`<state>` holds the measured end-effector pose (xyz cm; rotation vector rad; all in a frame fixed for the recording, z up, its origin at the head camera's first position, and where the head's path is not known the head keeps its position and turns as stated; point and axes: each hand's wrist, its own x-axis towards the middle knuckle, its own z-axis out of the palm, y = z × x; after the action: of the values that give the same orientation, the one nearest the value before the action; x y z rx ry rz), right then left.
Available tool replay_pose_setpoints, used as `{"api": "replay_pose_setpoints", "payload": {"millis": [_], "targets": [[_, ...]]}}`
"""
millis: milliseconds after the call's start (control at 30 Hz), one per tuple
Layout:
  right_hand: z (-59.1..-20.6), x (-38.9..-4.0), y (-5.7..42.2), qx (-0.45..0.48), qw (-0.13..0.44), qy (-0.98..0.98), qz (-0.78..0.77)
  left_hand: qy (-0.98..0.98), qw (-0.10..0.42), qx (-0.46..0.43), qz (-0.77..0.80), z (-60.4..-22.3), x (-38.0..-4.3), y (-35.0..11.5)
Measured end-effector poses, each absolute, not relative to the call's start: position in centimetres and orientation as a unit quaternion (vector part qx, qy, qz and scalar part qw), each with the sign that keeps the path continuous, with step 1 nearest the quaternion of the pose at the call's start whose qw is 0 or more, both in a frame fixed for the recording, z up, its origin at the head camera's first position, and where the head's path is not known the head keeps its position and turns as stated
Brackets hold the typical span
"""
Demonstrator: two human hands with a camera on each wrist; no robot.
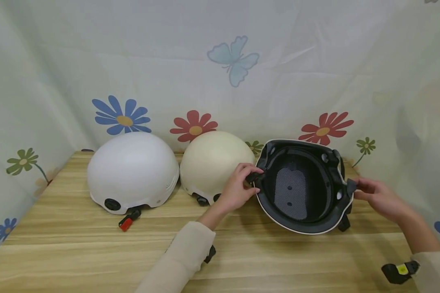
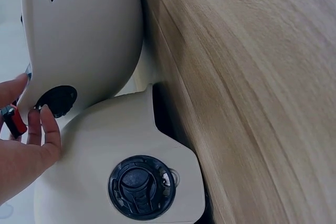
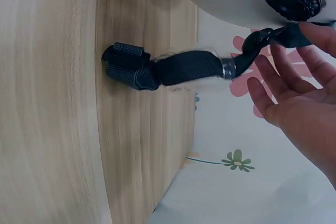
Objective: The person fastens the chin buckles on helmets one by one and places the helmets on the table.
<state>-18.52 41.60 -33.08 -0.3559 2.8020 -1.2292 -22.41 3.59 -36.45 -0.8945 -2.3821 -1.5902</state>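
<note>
Nearest the camera: left sleeve and right sleeve, both cream, low in view and nearer than the tipped helmet. Black piece with a yellow patch beside the right cuff.

Tipped helmet itself: pale shell, black lining turned toward the viewer, over the right part of the wooden table. Whether its shell rests on the wood, cannot tell.

Left hand at the tipped helmet's left rim. Grip narrow, holding that rim: thumb on the inner side, fingers bent against the shell by a black dial. Red-and-black buckle sits within the grip.

Right hand at the tipped helmet's right rim, black strap pinched between thumb and fingers. Strap twisted, running down past the shell to a thick black end; contact of that end with the table unclear.

Cream helmet just left of the tipped helmet, crown up, partly behind the left hand. White helmet farther left of the tipped helmet, also crown up; red-ended clip on the wood at its near edge.

Printed cloth behind the tipped helmet: pale blue butterfly above and left of it, red flower directly behind.
</note>
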Motion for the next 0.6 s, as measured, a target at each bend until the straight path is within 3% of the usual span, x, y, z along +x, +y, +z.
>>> {"api": "replay_pose_setpoints", "payload": {"millis": [400,600], "targets": [[-33.9,-17.5,42.4,-0.212,0.080,0.841,-0.491,-0.785,0.072,-0.307,-0.533,-36.5,-22.3,3.6],[-34.3,-16.4,42.3,-0.179,0.085,0.860,-0.470,-0.781,0.072,-0.308,-0.538,-36.6,-22.3,3.6]]}}
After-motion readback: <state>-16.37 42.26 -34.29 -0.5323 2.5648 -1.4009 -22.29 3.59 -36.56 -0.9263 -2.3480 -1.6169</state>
